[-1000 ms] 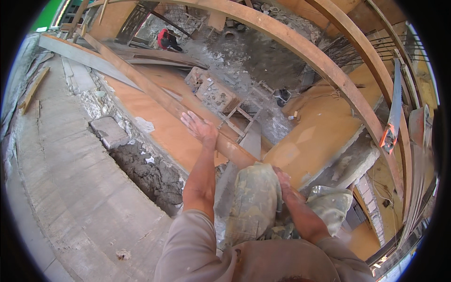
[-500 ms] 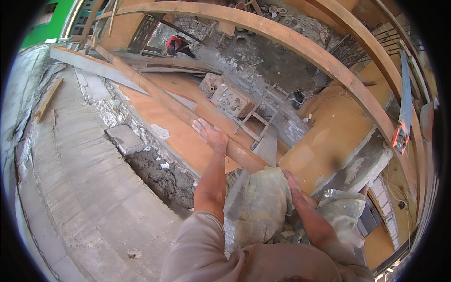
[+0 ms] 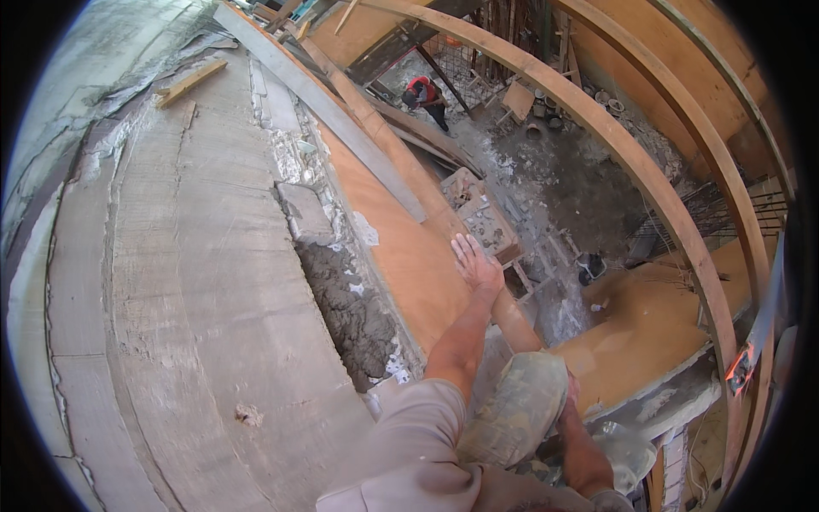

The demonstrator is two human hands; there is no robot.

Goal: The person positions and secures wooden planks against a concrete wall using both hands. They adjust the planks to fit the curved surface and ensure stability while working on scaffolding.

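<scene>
My left hand (image 3: 479,266) lies on a long wooden beam (image 3: 513,322) with its fingers stretched out and nothing in its grasp. The beam slants from the upper left down toward my knees. My right hand (image 3: 570,394) is beside my knee in worn, stained trousers (image 3: 522,401); its fingers are mostly hidden, so what it touches cannot be made out. A grey board (image 3: 328,115) lies against the beam farther up. To the left of my left arm, wet grey mortar (image 3: 345,303) fills a gap along the wall top, with a pale block (image 3: 305,213) at its far end.
A broad concrete slab (image 3: 213,316) slopes away on the left, with a short wood strip (image 3: 192,83) on it. Curved-looking timbers (image 3: 661,188) span overhead right, where a handsaw (image 3: 751,350) hangs. Far below are a person (image 3: 424,98) in red and a mortar-covered platform (image 3: 486,222).
My view has swung left, so the scene sits farther right and lower. My left hand still rests flat on the beam. My right hand is now more hidden by my knee.
</scene>
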